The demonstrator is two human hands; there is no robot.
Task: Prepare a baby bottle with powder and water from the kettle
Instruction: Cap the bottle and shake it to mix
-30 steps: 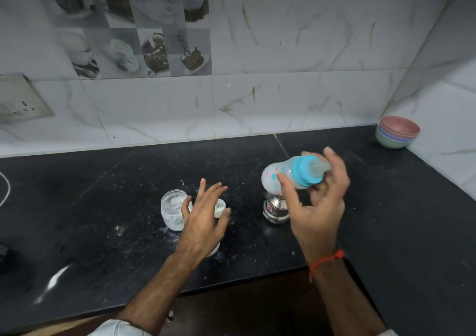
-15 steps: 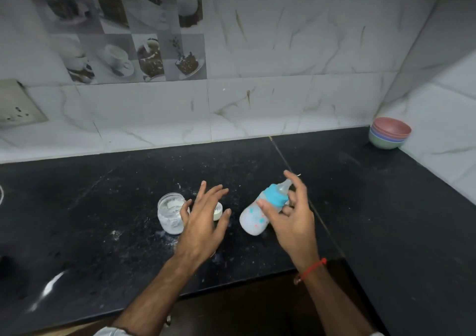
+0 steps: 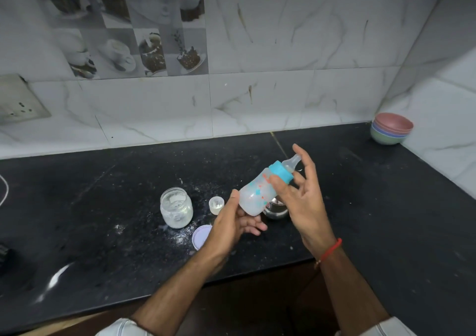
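Since half a second ago, the left hand [image 3: 233, 226] has left its spot over the jar and come across under the base of the baby bottle [image 3: 260, 192], and the bottle has swung up so its teat points toward 1 o'clock. Its blue collar [image 3: 281, 173] sits just below the clear teat, and the body is frosted white with small red and blue marks. The right hand [image 3: 302, 196] pinches the bottle at the neck between thumb and curled fingers, while the forefinger stands straight and free beside the teat. The left hand is half open, palm turned toward the bottle, thumb against its lower side and fingers loosely curled beneath; whether it truly grips cannot be told.

On the black counter [image 3: 103, 232], at 9 o'clock from the bottle, stands an open glass jar [image 3: 176, 208] with white powder clinging inside. A small cap [image 3: 216, 205] lies between jar and hands, and a round pale lid [image 3: 201, 236] lies at 7 o'clock, partly behind the left wrist. A steel cup [image 3: 276, 210] shows just behind the bottle's base. Stacked bowls [image 3: 391, 131] sit in the far corner at 2 o'clock. White powder is scattered around the jar.
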